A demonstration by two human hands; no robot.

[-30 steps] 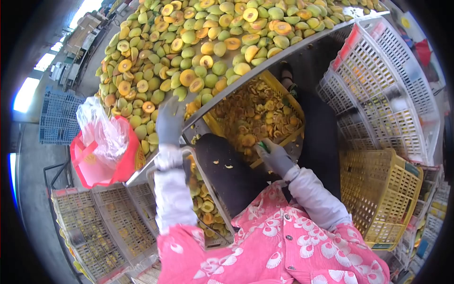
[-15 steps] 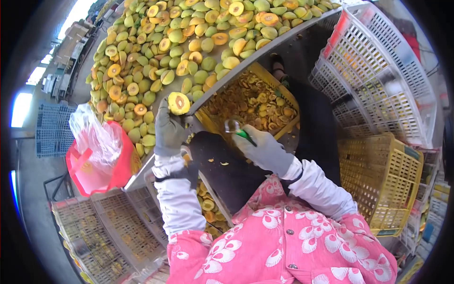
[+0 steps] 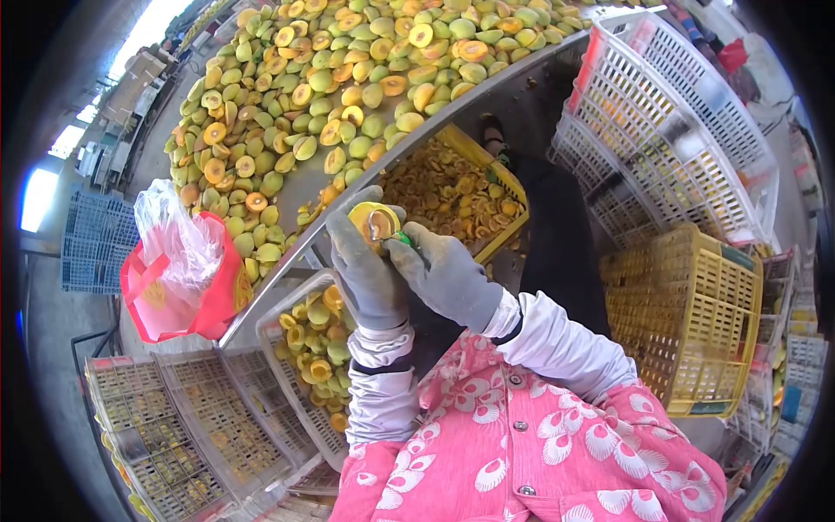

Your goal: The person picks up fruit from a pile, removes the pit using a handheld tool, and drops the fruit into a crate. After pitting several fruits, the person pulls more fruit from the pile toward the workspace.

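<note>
My gloved left hand (image 3: 370, 277) holds up a peach half (image 3: 364, 219), cut face toward me, with yellow-orange flesh. In my gloved right hand (image 3: 452, 280) is a small pitting tool (image 3: 401, 238) with a green handle and a curved metal loop. The loop presses against the middle of the cut face, and both hands meet there. Beneath them stands a yellow crate (image 3: 463, 142) with brownish-orange pits and scraps in it. To the left of my lap, a pale crate (image 3: 271, 324) holds hollowed peach halves (image 3: 318, 348).
A large heap of halved peaches (image 3: 322, 83) covers the metal table ahead. A red bag (image 3: 211, 304) with clear plastic sits at its left edge. White crates (image 3: 670, 113) and a yellow basket (image 3: 718, 322) stand to my right; stacked crates (image 3: 187, 418) are at lower left.
My right hand has moved left and brought the tool onto the peach half. My left hand has come in toward it, and the pale crate with hollowed halves shows more fully.
</note>
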